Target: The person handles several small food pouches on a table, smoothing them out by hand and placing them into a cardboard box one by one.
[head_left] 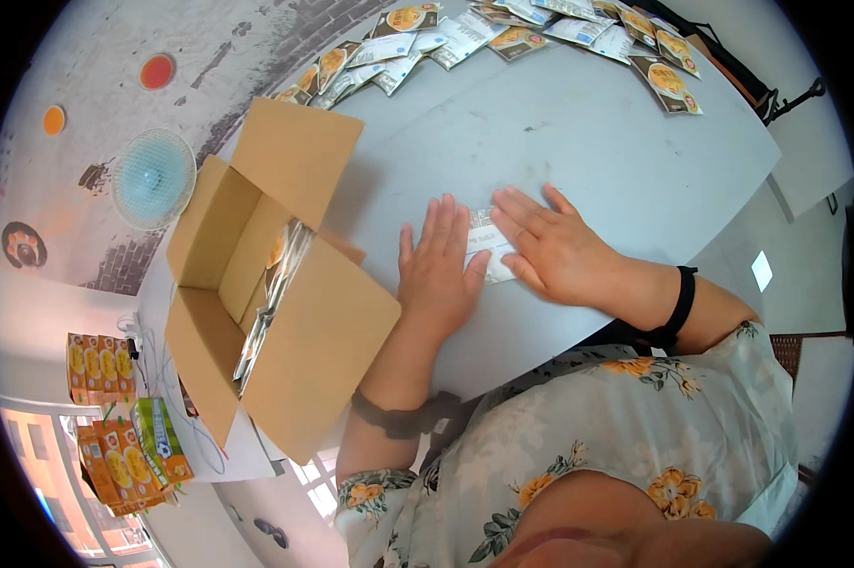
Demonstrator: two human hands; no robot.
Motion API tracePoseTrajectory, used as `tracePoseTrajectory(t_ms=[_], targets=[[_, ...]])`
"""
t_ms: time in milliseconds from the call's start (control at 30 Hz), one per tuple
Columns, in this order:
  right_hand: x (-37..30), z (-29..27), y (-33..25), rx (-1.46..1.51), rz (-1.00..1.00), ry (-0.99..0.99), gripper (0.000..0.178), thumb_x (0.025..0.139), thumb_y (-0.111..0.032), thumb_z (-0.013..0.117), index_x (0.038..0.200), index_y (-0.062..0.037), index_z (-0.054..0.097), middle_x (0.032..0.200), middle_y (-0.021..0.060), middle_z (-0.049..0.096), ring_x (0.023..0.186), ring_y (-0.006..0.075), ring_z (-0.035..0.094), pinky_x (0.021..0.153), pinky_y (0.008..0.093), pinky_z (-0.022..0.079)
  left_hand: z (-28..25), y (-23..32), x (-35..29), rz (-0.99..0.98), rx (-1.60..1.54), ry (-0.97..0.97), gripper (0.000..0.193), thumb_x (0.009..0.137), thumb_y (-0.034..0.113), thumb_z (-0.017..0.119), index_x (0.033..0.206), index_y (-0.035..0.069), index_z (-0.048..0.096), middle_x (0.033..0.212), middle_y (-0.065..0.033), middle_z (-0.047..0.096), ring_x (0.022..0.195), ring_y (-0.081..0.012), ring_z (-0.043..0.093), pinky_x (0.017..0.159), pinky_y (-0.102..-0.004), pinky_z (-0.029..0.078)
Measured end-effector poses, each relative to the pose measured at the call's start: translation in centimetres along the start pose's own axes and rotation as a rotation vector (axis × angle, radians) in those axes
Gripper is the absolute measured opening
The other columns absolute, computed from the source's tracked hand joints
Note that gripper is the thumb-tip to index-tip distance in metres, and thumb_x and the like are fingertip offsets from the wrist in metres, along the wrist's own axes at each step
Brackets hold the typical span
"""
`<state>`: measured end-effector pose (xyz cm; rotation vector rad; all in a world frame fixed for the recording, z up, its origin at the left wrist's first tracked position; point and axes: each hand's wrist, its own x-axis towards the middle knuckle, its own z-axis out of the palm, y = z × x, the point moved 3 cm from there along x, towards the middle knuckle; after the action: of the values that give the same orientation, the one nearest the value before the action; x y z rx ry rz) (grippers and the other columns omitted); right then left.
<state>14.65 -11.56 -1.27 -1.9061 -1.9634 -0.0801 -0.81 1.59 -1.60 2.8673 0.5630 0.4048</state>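
A white printed sachet [489,248] lies flat on the pale table [560,161], partly covered by both hands. My left hand [436,265] rests over its left edge, palm down with fingers stretched out. On its right side lies my right hand [555,246], also flat, fingers extended and thumb apart. Just left of my left hand stands a cardboard box [328,331] with its flaps spread out. Several silvery sachets [274,301] stand on edge in a row inside it, along the wall nearer my hands.
Loose sachets [465,38], brown and white, lie scattered along the far table edge. Orange boxes [119,464] and a green box [162,440] stand at the lower left near white cables [186,417]. A black strap-like object [730,76] sits beyond the far right edge.
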Motion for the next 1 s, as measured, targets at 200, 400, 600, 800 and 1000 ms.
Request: tracePoseTrajectory(t_ms=[200, 400, 600, 800, 1000], targets=[[-0.4, 0.1, -0.6, -0.013, -0.08, -0.025, 0.075, 0.1, -0.041, 0.063, 0.155, 0.0065, 0.043, 0.165, 0.0239, 0.038, 0.157, 0.0338, 0.031, 0.124, 0.0632, 0.024, -0.1, 0.8, -0.1, 0.118, -0.012, 0.004, 0.07, 0.103, 0.038, 0.06, 0.16, 0.003, 0.039, 0.169, -0.0201, 0.032, 0.16, -0.0335, 0.026, 0.125, -0.0635, 0.018], [-0.1, -0.1, -0.4, 0.041, -0.027, -0.042, 0.083, 0.093, -0.044, 0.069, 0.155, 0.0044, 0.043, 0.164, 0.0248, 0.039, 0.156, 0.0357, 0.032, 0.124, 0.0625, 0.024, 0.0, 0.3, 0.1, 0.082, -0.081, -0.09, 0.073, 0.103, 0.043, 0.059, 0.16, 0.002, 0.038, 0.169, -0.0213, 0.033, 0.158, -0.0376, 0.028, 0.125, -0.0617, 0.02], [0.1, -0.2, 0.5, 0.115, 0.096, -0.015, 0.091, 0.082, -0.048, 0.079, 0.152, 0.0026, 0.048, 0.16, 0.0243, 0.045, 0.153, 0.0371, 0.039, 0.124, 0.0582, 0.027, -1.7, 0.5, -0.3, 0.127, -0.119, -0.126, 0.087, 0.092, 0.041, 0.076, 0.161, 0.005, 0.037, 0.169, -0.0238, 0.031, 0.159, -0.0386, 0.026, 0.126, -0.0589, 0.02], [0.8, -1.6, 0.7, 0.278, 0.119, 0.064, 0.091, 0.076, -0.04, 0.086, 0.147, 0.0058, 0.052, 0.148, 0.0266, 0.057, 0.136, 0.0389, 0.057, 0.115, 0.0512, 0.041, -1.4, -0.6, -0.5, 0.099, -0.258, 0.021, 0.088, 0.081, 0.021, 0.086, 0.157, 0.004, 0.043, 0.163, -0.0241, 0.041, 0.149, -0.0399, 0.043, 0.121, -0.0508, 0.037], [0.4, -1.9, 1.3, 0.653, 0.199, 0.207, 0.083, 0.079, -0.025, 0.086, 0.15, 0.0016, 0.052, 0.136, 0.0235, 0.066, 0.121, 0.035, 0.067, 0.102, 0.0425, 0.053, -2.3, -0.8, -0.5, 0.088, -0.348, 0.252, 0.072, 0.079, 0.009, 0.087, 0.143, 0.001, 0.056, 0.141, -0.0216, 0.062, 0.124, -0.036, 0.066, 0.103, -0.0429, 0.055]])
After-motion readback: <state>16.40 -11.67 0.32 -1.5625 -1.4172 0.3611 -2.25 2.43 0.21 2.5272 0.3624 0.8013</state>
